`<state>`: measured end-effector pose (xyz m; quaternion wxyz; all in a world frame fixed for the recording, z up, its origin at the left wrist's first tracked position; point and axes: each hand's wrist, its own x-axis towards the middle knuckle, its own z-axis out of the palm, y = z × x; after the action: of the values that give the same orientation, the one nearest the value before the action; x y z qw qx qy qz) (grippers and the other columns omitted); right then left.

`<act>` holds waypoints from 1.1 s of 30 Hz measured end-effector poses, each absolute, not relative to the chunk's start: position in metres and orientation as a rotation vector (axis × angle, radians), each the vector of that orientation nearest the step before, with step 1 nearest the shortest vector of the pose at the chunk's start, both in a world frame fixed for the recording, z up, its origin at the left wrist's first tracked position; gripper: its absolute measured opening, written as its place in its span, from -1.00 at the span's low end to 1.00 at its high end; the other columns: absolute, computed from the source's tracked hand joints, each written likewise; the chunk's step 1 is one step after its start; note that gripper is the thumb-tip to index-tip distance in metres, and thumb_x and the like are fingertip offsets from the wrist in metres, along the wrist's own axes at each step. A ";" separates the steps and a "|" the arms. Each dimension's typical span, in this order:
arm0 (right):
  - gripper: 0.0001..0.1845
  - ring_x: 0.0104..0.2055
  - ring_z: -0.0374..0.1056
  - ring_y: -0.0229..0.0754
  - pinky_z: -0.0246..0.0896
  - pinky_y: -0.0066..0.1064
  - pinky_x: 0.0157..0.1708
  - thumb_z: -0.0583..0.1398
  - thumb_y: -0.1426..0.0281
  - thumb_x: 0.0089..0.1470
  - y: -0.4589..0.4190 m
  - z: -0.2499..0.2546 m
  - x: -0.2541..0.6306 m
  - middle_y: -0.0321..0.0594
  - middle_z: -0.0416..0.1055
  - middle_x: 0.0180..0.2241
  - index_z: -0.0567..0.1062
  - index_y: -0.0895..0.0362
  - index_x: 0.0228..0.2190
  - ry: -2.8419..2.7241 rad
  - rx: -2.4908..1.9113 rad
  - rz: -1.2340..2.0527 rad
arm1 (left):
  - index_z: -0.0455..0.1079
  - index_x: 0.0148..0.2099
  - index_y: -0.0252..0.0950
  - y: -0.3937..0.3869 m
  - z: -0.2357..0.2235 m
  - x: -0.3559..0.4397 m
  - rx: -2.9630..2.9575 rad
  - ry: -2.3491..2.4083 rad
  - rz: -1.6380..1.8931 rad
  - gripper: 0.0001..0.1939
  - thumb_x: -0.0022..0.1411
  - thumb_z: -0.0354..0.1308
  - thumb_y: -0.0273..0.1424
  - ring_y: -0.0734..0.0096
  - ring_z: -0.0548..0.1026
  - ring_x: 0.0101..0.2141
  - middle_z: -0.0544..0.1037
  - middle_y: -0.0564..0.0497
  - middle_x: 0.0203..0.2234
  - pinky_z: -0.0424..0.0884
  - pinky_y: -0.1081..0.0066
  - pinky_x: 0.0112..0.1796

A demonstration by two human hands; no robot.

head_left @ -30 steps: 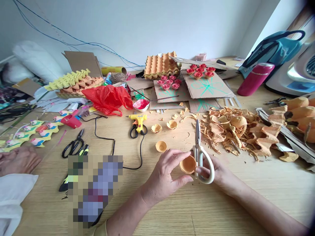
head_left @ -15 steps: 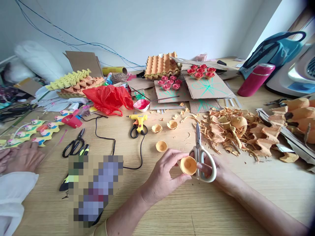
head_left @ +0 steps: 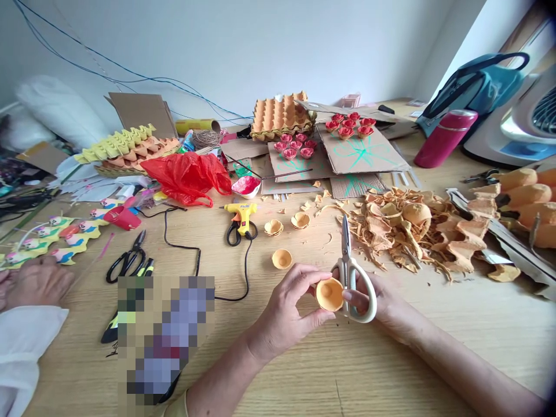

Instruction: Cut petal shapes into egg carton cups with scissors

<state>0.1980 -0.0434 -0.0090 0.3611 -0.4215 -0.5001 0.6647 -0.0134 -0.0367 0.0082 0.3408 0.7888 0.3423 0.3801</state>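
Between the thumb and fingers of my left hand (head_left: 290, 313) is a small orange egg-carton cup (head_left: 329, 295), its hollow turned toward me. My right hand (head_left: 382, 295) grips white-handled scissors (head_left: 353, 278), blades pointing away and nearly closed. The right thumb reaches through a handle and touches the cup's right edge. Just beyond my left hand a similar cup (head_left: 282, 259) lies on the table. Farther back sit two layered cups with petal-like rims, a left one (head_left: 273, 227) and a right one (head_left: 300, 220).
A pile of carton scraps (head_left: 403, 226) spreads at the right. A yellow glue gun (head_left: 241, 215) with a black cord stands centre-left. Red paper flowers (head_left: 350, 124) rest on cardboard (head_left: 365, 153). Black-handled scissors (head_left: 127, 259) lie left, near another person's hands (head_left: 39, 284).
The view has shifted slightly, moving the scene a little left. Both hands keep nearly the same pose around the cup and scissors.
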 end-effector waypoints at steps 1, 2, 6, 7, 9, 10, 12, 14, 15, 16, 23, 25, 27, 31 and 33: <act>-0.57 -0.32 0.25 -0.17 0.19 -0.38 -0.33 0.35 0.10 -0.03 -0.043 -0.009 0.198 -0.30 0.37 -0.37 0.44 0.08 -0.20 -1.289 -1.087 1.713 | 0.37 0.08 -0.19 -0.036 0.008 -0.013 2.048 0.890 0.986 -0.55 0.14 0.32 -0.39 0.25 0.47 -0.07 0.49 -0.08 -0.10 0.46 0.23 -0.04; -0.57 -0.31 0.25 -0.17 0.19 -0.38 -0.32 0.35 0.10 -0.03 -0.043 -0.008 0.197 -0.30 0.37 -0.36 0.44 0.08 -0.20 -1.287 -1.087 1.712 | 0.37 0.08 -0.19 -0.036 0.008 -0.013 2.042 0.889 0.987 -0.55 0.13 0.33 -0.39 0.25 0.48 -0.08 0.49 -0.08 -0.11 0.46 0.23 -0.05; -0.56 -0.27 0.26 -0.15 0.21 -0.36 -0.29 0.33 0.10 0.00 -0.042 -0.005 0.196 -0.27 0.38 -0.31 0.44 0.06 -0.16 -1.283 -1.062 1.677 | 0.37 0.06 -0.20 -0.036 0.010 -0.013 2.019 0.899 1.009 -0.53 0.09 0.34 -0.45 0.27 0.48 -0.10 0.50 -0.07 -0.12 0.46 0.25 -0.06; -0.56 -0.27 0.26 -0.15 0.21 -0.36 -0.29 0.33 0.10 -0.01 -0.042 -0.004 0.196 -0.27 0.37 -0.31 0.43 0.06 -0.16 -1.287 -1.048 1.673 | 0.36 0.06 -0.21 -0.036 0.010 -0.012 2.016 0.901 1.012 -0.53 0.09 0.33 -0.47 0.27 0.48 -0.11 0.50 -0.07 -0.12 0.46 0.26 -0.07; -0.56 -0.29 0.26 -0.16 0.21 -0.35 -0.29 0.34 0.09 -0.01 -0.042 -0.005 0.197 -0.29 0.36 -0.33 0.43 0.06 -0.16 -1.303 -1.031 1.670 | 0.35 0.06 -0.22 -0.037 0.011 -0.011 2.021 0.904 1.010 -0.53 0.09 0.31 -0.52 0.28 0.47 -0.11 0.51 -0.07 -0.11 0.46 0.26 -0.06; -0.57 -0.29 0.26 -0.16 0.21 -0.35 -0.30 0.34 0.09 -0.01 -0.042 -0.006 0.197 -0.30 0.36 -0.34 0.43 0.06 -0.17 -1.311 -1.031 1.668 | 0.34 0.06 -0.22 -0.037 0.012 -0.011 2.032 0.906 1.003 -0.53 0.09 0.30 -0.53 0.28 0.47 -0.10 0.51 -0.07 -0.11 0.46 0.25 -0.06; -0.59 -0.29 0.26 -0.16 0.21 -0.36 -0.32 0.33 0.09 0.00 -0.042 -0.009 0.198 -0.29 0.35 -0.35 0.42 0.06 -0.20 -1.331 -1.041 1.650 | 0.32 0.09 -0.22 -0.038 0.011 -0.011 2.071 0.918 0.980 -0.50 0.09 0.31 -0.52 0.26 0.46 -0.08 0.50 -0.08 -0.09 0.46 0.23 -0.05; -0.60 -0.30 0.27 -0.16 0.22 -0.37 -0.34 0.33 0.09 0.00 -0.042 -0.011 0.198 -0.29 0.35 -0.35 0.41 0.06 -0.23 -1.345 -1.062 1.608 | 0.30 0.12 -0.21 -0.039 0.009 -0.011 2.118 0.940 0.958 -0.47 0.10 0.31 -0.49 0.23 0.46 -0.07 0.49 -0.09 -0.08 0.47 0.20 -0.05; -0.59 -0.31 0.27 -0.16 0.22 -0.37 -0.36 0.34 0.08 -0.03 -0.042 -0.011 0.197 -0.28 0.35 -0.36 0.41 0.06 -0.25 -1.350 -1.073 1.579 | 0.29 0.13 -0.20 -0.039 0.007 -0.011 2.142 0.954 0.956 -0.46 0.11 0.31 -0.48 0.23 0.45 -0.06 0.48 -0.09 -0.07 0.47 0.20 -0.05; -0.57 -0.32 0.27 -0.16 0.23 -0.37 -0.36 0.37 0.08 -0.07 -0.042 -0.010 0.196 -0.28 0.35 -0.36 0.40 0.06 -0.27 -1.350 -1.086 1.547 | 0.28 0.14 -0.19 -0.040 0.005 -0.011 2.167 0.971 0.963 -0.47 0.13 0.30 -0.46 0.23 0.45 -0.06 0.48 -0.09 -0.07 0.47 0.19 -0.04; -0.51 -0.37 0.27 -0.18 0.25 -0.39 -0.38 0.45 0.12 -0.22 -0.041 -0.004 0.190 -0.30 0.36 -0.39 0.39 0.05 -0.33 -1.301 -1.117 1.468 | 0.25 0.15 -0.22 -0.046 -0.003 -0.008 2.298 1.059 1.089 -0.54 0.22 0.23 -0.44 0.31 0.45 -0.05 0.46 -0.09 -0.09 0.46 0.25 -0.01; -0.52 -0.36 0.27 -0.17 0.25 -0.39 -0.38 0.44 0.12 -0.19 -0.041 -0.006 0.191 -0.30 0.36 -0.40 0.38 0.05 -0.32 -1.307 -1.122 1.463 | 0.26 0.12 -0.22 -0.045 -0.004 -0.008 2.268 1.074 1.098 -0.54 0.20 0.25 -0.44 0.29 0.46 -0.06 0.46 -0.08 -0.10 0.47 0.24 -0.02; -0.53 -0.36 0.28 -0.17 0.25 -0.39 -0.38 0.43 0.10 -0.17 -0.041 -0.008 0.191 -0.30 0.36 -0.40 0.38 0.05 -0.32 -1.318 -1.121 1.451 | 0.27 0.10 -0.21 -0.044 -0.004 -0.008 2.221 1.080 1.095 -0.54 0.17 0.28 -0.43 0.28 0.47 -0.08 0.45 -0.08 -0.11 0.49 0.23 -0.05; -0.53 -0.36 0.27 -0.17 0.26 -0.38 -0.38 0.41 0.08 -0.15 -0.042 -0.006 0.191 -0.30 0.37 -0.40 0.39 0.04 -0.30 -1.335 -1.127 1.445 | 0.26 0.09 -0.20 -0.040 -0.006 -0.011 2.200 1.075 1.035 -0.55 0.18 0.28 -0.40 0.30 0.48 -0.14 0.45 -0.07 -0.13 0.52 0.25 -0.11; -0.52 -0.38 0.26 -0.17 0.26 -0.37 -0.40 0.40 0.06 -0.14 -0.042 -0.003 0.190 -0.30 0.36 -0.41 0.39 0.05 -0.29 -1.361 -1.148 1.437 | 0.24 0.12 -0.20 -0.039 -0.005 -0.014 2.250 1.043 0.979 -0.53 0.20 0.27 -0.39 0.31 0.48 -0.15 0.45 -0.07 -0.12 0.52 0.24 -0.10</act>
<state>0.1898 -0.0420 -0.0029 0.4141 -0.4566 -0.5414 0.5718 -0.0136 -0.0386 -0.0051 0.2355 0.8201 0.3801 0.3569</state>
